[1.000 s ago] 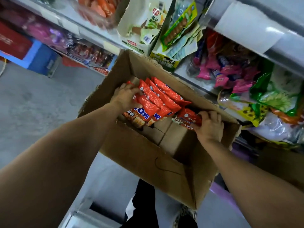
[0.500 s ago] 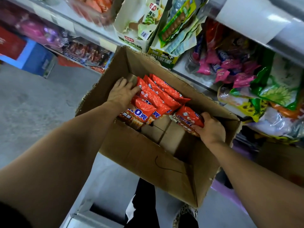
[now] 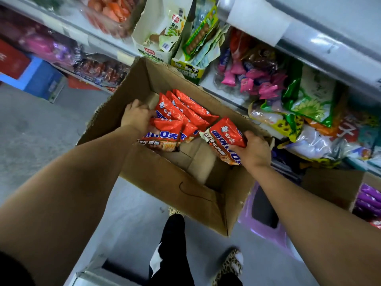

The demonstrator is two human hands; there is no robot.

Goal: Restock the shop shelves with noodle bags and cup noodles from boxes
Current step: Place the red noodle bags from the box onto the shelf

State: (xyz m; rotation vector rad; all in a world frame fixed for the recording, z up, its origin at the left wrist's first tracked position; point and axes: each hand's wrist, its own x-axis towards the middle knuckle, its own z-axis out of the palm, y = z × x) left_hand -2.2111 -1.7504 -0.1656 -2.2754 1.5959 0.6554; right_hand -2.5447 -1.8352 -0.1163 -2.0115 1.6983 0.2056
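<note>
The cardboard box sits open below, its near half bare; the right hand clamps one red noodle bag, tilted up, likely for lifting out; the left hand meets the row of noodle bags, probably steadying it, grip unclear; the crowded shelf lies beyond.

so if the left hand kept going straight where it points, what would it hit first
The row of noodle bags in the box: the left hand touches their near ends; its fingertips are hidden, so depth is unsure.
</note>
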